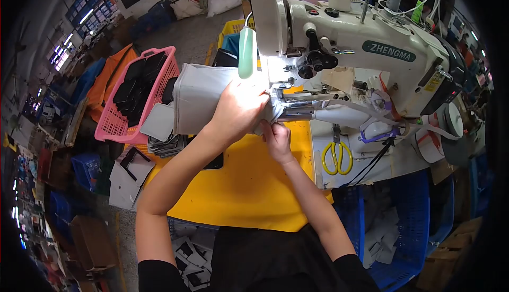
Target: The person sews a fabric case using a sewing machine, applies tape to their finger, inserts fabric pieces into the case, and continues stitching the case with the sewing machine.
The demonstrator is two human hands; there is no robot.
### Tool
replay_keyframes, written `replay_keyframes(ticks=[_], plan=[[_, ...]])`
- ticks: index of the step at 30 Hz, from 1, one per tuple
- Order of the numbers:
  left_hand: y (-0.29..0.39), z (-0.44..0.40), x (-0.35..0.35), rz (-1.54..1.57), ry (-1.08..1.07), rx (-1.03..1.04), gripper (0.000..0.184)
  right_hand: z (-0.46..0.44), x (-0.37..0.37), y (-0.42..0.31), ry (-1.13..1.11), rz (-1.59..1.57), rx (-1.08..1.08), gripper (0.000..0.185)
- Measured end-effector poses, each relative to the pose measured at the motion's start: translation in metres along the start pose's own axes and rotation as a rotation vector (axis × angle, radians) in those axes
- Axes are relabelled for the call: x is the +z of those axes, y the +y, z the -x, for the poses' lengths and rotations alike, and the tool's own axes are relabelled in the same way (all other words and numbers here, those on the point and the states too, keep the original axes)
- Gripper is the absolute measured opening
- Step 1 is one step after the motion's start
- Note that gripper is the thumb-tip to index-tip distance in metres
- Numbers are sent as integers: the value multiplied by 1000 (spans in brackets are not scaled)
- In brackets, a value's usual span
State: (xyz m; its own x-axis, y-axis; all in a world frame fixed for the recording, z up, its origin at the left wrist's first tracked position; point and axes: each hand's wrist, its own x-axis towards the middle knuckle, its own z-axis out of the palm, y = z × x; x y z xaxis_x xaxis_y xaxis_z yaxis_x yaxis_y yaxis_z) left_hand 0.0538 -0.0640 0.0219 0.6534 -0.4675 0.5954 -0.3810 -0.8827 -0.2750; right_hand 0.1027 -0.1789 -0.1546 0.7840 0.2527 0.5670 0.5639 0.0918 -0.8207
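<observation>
In the head view, the left hand (239, 104) bends over the grey cloth (272, 113) at the sewing machine (339, 29), but I can't tell its grip. The right hand (278, 140) pinches the cloth's low edge. It looks like sewing, which calls for guiding the cloth straight.

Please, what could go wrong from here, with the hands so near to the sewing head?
The left hand and right hand are close to the sewing machine's head; a finger might slip under it. The grey fabric looks bunched between them, so it could feed crooked. The yellow-handled scissors lie beside the right forearm and might be knocked.
</observation>
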Motion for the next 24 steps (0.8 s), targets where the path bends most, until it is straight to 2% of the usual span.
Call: replay_keyframes(ticks=[2, 5, 10, 13, 14, 17, 21, 22, 24], plan=[[-2, 0, 4, -5, 30, -5, 18, 2, -2, -1, 6, -5, -1, 44], [-5, 0, 8, 114, 30, -119, 14, 4, -7, -12, -45, -7, 96, 46], [-7, 0, 4, 102, -4, -184, 11, 5, -18, -30, -106, -70, 206, 40], [-13, -2, -5, 254, -263, -499, 18, 5, -26, -40, -118, -369, 260, 41], [-15, 2, -6, 256, -267, -499, 18, 2, -32, -48, -117, -369, 265, 41], [-25, 24, -17, -137, -80, -450, 24, -8, -51, -71, -239, -385, 486, 38], [-14, 73, -67, -246, 54, -751, 50, -12, -54, -70, -263, -462, 465, 37], [-8, 83, -73, -246, 52, -738, 50, -14, -55, -72, -252, -468, 462, 37], [1, 100, -81, 419, 116, -1042, 59, -19, -59, -85, -270, -484, 556, 36]])
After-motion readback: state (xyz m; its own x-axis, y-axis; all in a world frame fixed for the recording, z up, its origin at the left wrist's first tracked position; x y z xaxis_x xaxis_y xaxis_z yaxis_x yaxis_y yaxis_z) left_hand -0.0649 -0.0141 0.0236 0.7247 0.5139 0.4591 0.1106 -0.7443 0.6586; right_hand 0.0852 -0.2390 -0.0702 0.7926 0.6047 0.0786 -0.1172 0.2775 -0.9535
